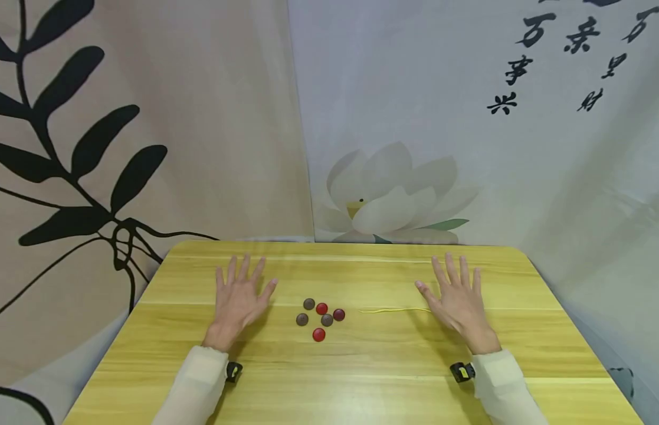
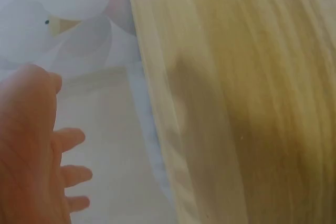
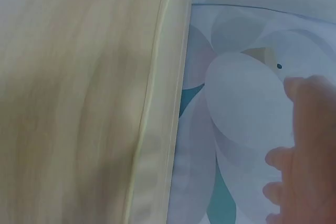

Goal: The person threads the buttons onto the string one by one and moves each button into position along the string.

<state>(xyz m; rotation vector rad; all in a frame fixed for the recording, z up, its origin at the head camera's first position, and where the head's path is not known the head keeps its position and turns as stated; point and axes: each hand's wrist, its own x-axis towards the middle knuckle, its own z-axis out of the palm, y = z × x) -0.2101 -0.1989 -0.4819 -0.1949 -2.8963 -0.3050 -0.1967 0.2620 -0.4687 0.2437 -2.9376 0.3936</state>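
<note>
Pale sleeves [image 1: 196, 383] reach in from the bottom edge, with a small black device [image 1: 233, 372] at the left wrist and another [image 1: 462, 372] at the right; the left hand [image 1: 238, 302] and right hand [image 1: 459, 302] are spread above the table [image 1: 308, 383], fingers straight and parted, grasping nothing; between them, nearer the left hand, six small round discs [image 1: 327, 320] lie in a loose cluster, three grey-brown, two bright red and one dark maroon; to their right a thin yellow string [image 1: 387, 310] stretches in a slight wave, its right end passing out of sight behind the right hand in the head view; the table is yellowish wood, banded with lighter and darker grain, its far corners rounded; behind it hang a cream cloth [image 1: 228, 118] printed with a black leafy branch [image 1: 71, 81], and a bluish-white cloth [image 1: 414, 88] bearing a pale lotus [image 1: 387, 209] and black brush-written characters [image 1: 582, 35].
</note>
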